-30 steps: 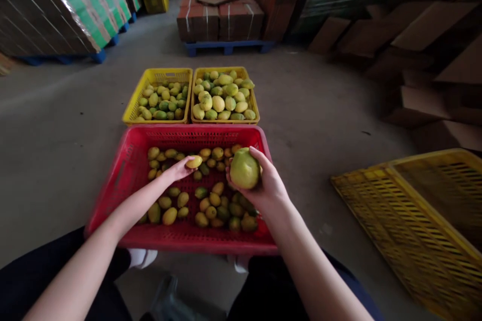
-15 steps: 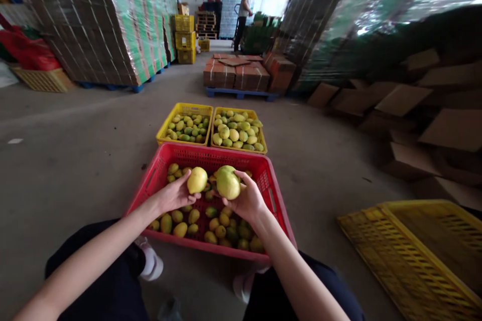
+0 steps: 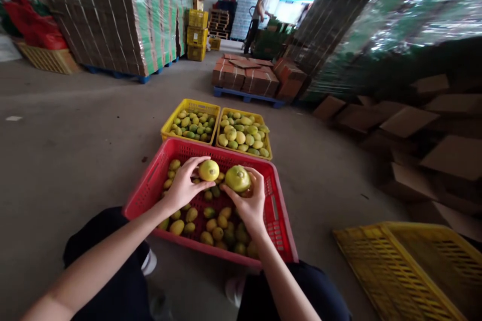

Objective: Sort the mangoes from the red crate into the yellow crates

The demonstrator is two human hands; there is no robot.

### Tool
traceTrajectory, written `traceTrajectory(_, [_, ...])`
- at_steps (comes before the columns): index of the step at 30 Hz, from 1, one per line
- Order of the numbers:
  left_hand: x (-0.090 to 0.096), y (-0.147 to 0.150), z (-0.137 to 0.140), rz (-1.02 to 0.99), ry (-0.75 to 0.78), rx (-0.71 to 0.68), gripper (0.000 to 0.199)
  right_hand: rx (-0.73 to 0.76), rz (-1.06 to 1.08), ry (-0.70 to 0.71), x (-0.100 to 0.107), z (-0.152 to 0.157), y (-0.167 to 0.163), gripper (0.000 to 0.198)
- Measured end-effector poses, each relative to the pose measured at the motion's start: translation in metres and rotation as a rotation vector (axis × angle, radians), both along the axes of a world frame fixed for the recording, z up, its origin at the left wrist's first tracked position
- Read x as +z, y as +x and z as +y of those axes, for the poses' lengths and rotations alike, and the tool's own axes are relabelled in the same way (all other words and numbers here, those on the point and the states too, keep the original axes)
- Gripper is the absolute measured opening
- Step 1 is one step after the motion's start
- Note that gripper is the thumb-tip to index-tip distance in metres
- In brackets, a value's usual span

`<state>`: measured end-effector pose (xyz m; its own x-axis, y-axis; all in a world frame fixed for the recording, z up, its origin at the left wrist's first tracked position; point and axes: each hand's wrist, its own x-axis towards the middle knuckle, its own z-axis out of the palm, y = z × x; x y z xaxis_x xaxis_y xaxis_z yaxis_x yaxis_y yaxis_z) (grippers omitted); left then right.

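Above the red crate (image 3: 280,200), each of my hands holds one lemon. My left hand (image 3: 184,183) is closed round a yellow lemon (image 3: 208,170), thumb below and fingers over its top. In my right hand (image 3: 253,203) is a larger, greener lemon (image 3: 237,178), gripped between thumb and fingers. Both lemons have an end with a small round scar turned up towards me, and they are held side by side with a narrow gap. Beneath them, more yellow and green lemons (image 3: 176,226) lie loose in the red crate, partly hidden by my hands and forearms.
Two yellow crates (image 3: 190,101) of lemons stand just beyond the red one. A yellow crate (image 3: 391,261) lies at the right, near cardboard boxes (image 3: 410,115). Farther back are a blue pallet (image 3: 246,97) with stacked cartons, wrapped stacks (image 3: 158,15) and a person (image 3: 259,10).
Both lemons have been turned so that their scarred ends face up. My left hand has shifted its grip over the fruit. The view has tilted and moved slightly.
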<state>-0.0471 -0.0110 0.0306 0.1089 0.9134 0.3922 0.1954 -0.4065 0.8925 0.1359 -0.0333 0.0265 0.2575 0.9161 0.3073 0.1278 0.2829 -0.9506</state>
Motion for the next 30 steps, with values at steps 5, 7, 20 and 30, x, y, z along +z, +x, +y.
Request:
traceTrajectory(5, [0.006,0.015,-0.003,0.111,0.193,-0.026,0.052,-0.061,-0.013,0.134,0.012,-0.011,-0.001,0.058])
traceTrajectory(7, [0.007,0.017,-0.003,0.108,0.216,-0.048,0.053,-0.07,-0.033,0.174,0.011,-0.01,-0.002,0.059])
traceTrajectory(20, [0.001,0.005,-0.003,0.274,0.406,-0.05,0.056,-0.066,-0.327,0.431,-0.009,-0.004,0.009,0.054])
traceTrajectory(30, [0.004,0.009,-0.004,0.15,0.322,-0.049,0.054,-0.11,-0.394,0.541,-0.007,0.0,0.009,0.061])
